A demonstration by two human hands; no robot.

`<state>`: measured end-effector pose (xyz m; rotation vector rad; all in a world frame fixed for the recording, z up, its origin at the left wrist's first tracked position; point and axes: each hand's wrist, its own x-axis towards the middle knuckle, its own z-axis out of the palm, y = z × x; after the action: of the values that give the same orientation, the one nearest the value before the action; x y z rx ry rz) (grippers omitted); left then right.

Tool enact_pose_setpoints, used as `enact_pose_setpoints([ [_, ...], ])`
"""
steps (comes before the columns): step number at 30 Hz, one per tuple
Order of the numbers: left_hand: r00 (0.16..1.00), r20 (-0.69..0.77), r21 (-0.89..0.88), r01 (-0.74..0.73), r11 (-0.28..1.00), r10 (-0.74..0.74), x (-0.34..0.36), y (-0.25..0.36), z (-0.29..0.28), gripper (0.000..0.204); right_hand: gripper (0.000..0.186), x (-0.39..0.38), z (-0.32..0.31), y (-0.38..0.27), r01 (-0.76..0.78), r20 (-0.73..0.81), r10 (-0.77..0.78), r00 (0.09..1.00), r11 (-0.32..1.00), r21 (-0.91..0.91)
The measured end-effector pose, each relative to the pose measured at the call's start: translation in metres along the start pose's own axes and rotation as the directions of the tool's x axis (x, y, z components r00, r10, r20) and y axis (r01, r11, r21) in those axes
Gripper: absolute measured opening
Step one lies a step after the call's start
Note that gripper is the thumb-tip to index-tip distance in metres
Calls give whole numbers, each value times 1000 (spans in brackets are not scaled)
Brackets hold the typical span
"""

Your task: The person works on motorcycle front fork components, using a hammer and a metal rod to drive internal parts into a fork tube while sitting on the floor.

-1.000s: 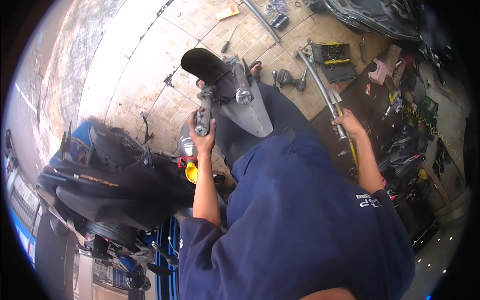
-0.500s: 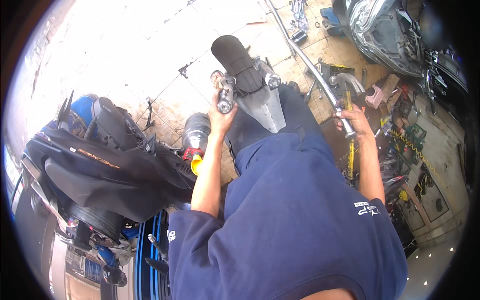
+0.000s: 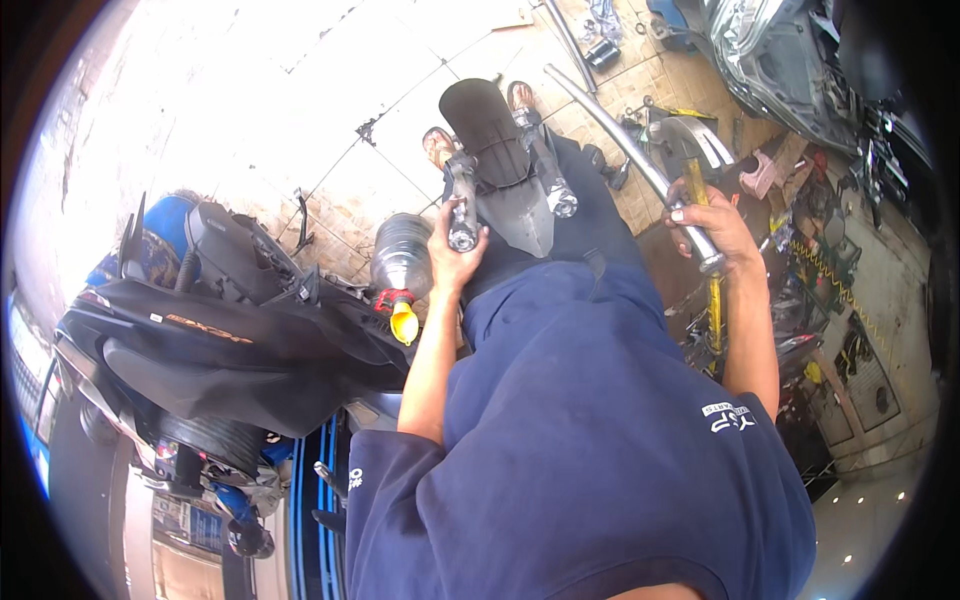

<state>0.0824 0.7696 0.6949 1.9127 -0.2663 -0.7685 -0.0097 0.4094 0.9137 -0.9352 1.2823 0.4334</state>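
My left hand (image 3: 458,245) is wrapped around the near end of a grey fork leg (image 3: 462,222). A second fork leg (image 3: 550,180) stands to its right. Between them sits a black front fender (image 3: 490,130), in front of my thighs. In my right hand (image 3: 715,228) is a long shiny metal tube (image 3: 625,140), slanting away to the far left, its near end just past my fingers. A yellow bar (image 3: 714,310) passes by the same hand; whether I grip it as well is hidden.
A dark scooter (image 3: 200,340) fills the left side. Beside my left forearm stand a clear plastic bottle (image 3: 400,255) and a yellow funnel (image 3: 404,325). Tools and parts lie at right, near a pink piece (image 3: 760,175). Another metal tube (image 3: 570,45) rests on the tiles.
The metal tube's far end has come nearer, and the tube looks shorter. The view has shifted slightly, so my feet show more. Both hands keep their holds.
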Motion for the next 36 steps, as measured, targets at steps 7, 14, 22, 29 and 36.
enact_pose_setpoints([
  [7,995,26,-12,95,995,-94,26,34,-1,66,30,66,-18,-41,-10,234,29,972,997,-80],
  [14,965,-41,-57,257,965,-259,-1,57,29,65,23,107,-28,-75,-128,347,149,926,988,-81],
  [22,949,23,24,314,949,-314,22,85,55,65,22,130,-58,-99,-86,425,134,895,988,-129],
  [29,972,37,209,221,953,-233,15,72,53,54,21,141,-68,-108,-97,381,124,916,991,-91],
  [36,951,88,299,258,919,-296,55,73,47,44,21,137,-60,-114,-77,364,123,923,988,-137],
])
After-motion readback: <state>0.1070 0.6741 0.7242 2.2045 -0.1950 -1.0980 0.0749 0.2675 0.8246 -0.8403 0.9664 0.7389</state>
